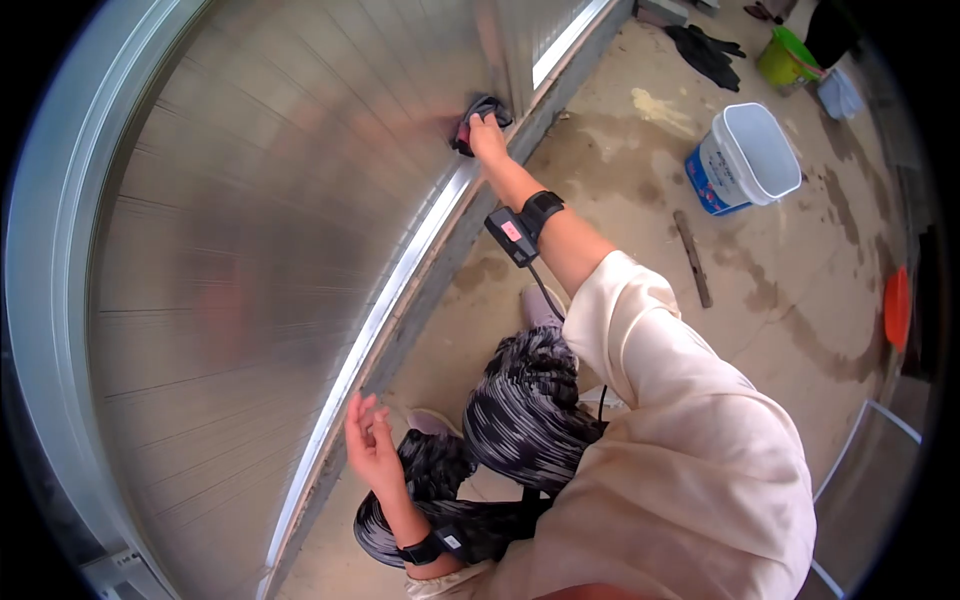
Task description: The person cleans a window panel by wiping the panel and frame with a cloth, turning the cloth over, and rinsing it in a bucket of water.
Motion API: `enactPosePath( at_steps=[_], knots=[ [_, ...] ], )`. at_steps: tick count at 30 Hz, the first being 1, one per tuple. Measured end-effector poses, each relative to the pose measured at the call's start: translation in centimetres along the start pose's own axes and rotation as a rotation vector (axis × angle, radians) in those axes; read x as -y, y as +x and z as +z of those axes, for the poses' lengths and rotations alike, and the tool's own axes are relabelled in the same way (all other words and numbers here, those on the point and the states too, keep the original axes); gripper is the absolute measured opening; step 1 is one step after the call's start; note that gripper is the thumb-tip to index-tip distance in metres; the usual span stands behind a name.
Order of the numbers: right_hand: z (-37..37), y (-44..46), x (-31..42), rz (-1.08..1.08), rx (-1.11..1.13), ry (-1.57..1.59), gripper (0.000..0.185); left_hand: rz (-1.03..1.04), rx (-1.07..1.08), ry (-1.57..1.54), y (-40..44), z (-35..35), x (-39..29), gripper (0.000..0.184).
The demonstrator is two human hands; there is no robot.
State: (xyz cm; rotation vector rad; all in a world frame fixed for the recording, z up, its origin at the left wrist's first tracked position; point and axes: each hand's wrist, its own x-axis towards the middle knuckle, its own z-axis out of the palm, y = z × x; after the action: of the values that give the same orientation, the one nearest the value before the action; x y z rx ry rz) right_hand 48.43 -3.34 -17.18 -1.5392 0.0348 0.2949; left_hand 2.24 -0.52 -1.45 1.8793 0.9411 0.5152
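Observation:
My right hand [487,138] is closed on a dark cloth [484,108] with a bit of red in it. The cloth is pressed against a shiny ribbed metal panel [260,230], low down near its bottom edge. Lower in the view, my left hand [372,445] holds nothing. Its fingers are loosely curled and apart, close to the bright metal strip [375,330] along the foot of the panel. Whether those fingertips touch the strip, I cannot tell.
On the wet-stained concrete floor stand a white and blue bucket [735,160], a green bucket [787,60] and a small pale blue container [840,95]. Dark gloves [706,55] and a thin stick [692,258] lie there. An orange-red object [896,308] is at the right.

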Motion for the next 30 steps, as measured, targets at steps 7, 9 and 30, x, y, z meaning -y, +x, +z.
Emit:
enactPosePath(
  at_steps=[7, 9, 30],
  knots=[
    [0.8, -6.0, 19.9, -1.010, -0.261, -0.238, 0.057, -0.016, -0.017, -0.013, 0.7, -0.4, 0.8, 0.038],
    [0.9, -5.0, 20.4, -1.155, -0.330, -0.239, 0.055, -0.001, -0.024, -0.023, 1.0, -0.7, 1.1, 0.038],
    [7.0, -17.6, 9.7, -0.683, 0.054, -0.210, 0.064, 0.000, 0.013, -0.035, 0.5, -0.2, -0.4, 0.037]
  ],
)
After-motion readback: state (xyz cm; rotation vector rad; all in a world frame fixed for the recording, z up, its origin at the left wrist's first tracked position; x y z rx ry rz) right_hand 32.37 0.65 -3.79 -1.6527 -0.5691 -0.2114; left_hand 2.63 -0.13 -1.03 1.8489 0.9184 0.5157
